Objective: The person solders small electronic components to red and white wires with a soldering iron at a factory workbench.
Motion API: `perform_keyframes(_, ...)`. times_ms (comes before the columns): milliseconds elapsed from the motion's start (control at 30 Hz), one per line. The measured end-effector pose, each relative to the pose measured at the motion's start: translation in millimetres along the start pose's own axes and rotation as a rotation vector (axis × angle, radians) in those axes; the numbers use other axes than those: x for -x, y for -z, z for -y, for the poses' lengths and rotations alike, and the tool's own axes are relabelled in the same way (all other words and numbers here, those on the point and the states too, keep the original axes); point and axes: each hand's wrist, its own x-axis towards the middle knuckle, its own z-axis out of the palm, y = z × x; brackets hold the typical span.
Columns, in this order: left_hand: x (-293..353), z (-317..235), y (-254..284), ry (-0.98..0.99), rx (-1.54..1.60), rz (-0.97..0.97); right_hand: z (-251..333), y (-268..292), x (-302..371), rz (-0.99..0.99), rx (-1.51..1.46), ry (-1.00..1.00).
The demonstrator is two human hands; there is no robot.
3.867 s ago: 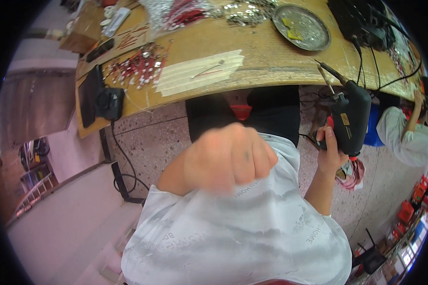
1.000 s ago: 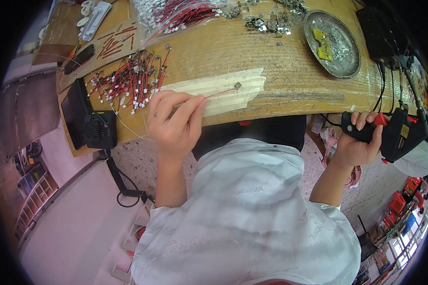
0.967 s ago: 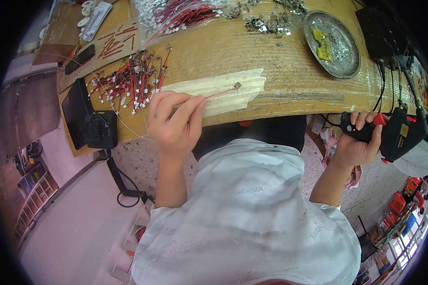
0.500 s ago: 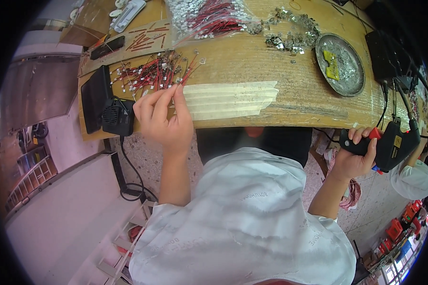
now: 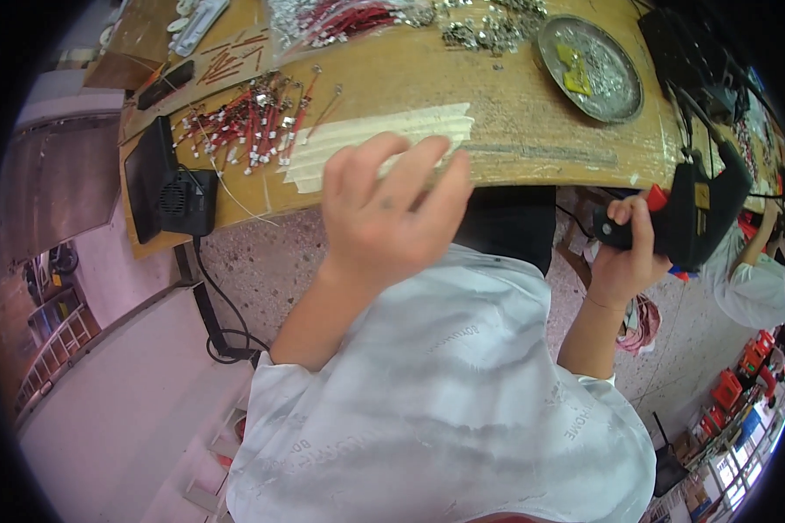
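Observation:
My left hand is raised in front of the pale masking tape strips along the table's near edge. Its fingers are bent and spread apart, with nothing visible between them, and it hides part of the tape. To its left lies a pile of short red wires with white connectors and metal ends. My right hand grips the handle of a black soldering gun with a red trigger, held off the table's near edge. The gun's thin front parts and cable point toward the table.
A round metal dish holding a yellow sponge and silvery bits stands at the back right. Small metal parts and a bag of wires lie behind. A black fan device sits at the left edge. Another person's sleeve shows at right.
My left hand has moved right, from a pinch beside the wire pile to spread fingers before the tape. The whole view has shifted; the right hand still holds the gun.

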Motion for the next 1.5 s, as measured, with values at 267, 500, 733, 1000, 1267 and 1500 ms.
perform_keyframes(267, 0.1, -25.8, -27.9, -0.113, 0.027, 0.060, 9.9, -29.3, 41.9, 0.176, 0.401, -0.084)
perform_keyframes(500, 2.5, -41.3, -28.4, -0.137, 0.066, 0.164, 18.7, -28.8, 50.2, 0.458, 0.370, -0.098)
perform_keyframes(733, 3.7, -39.6, -27.1, -0.173, 0.109, 0.141, 6.0, -30.5, 45.3, 0.191, 0.388, -0.088)
perform_keyframes(1000, 28.9, 46.1, 5.0, 0.140, 0.466, 0.125, -2.5, 28.1, -24.4, 0.293, -0.356, -0.074)
perform_keyframes(1267, 45.1, 77.8, -2.0, 0.431, 0.551, -0.101, -36.0, 55.7, -121.5, 0.480, -0.760, -0.115)
perform_keyframes(1500, 44.9, 77.7, 0.6, 0.461, 0.482, -0.125, -51.9, 56.6, -140.0, 0.477, -0.729, -0.149)
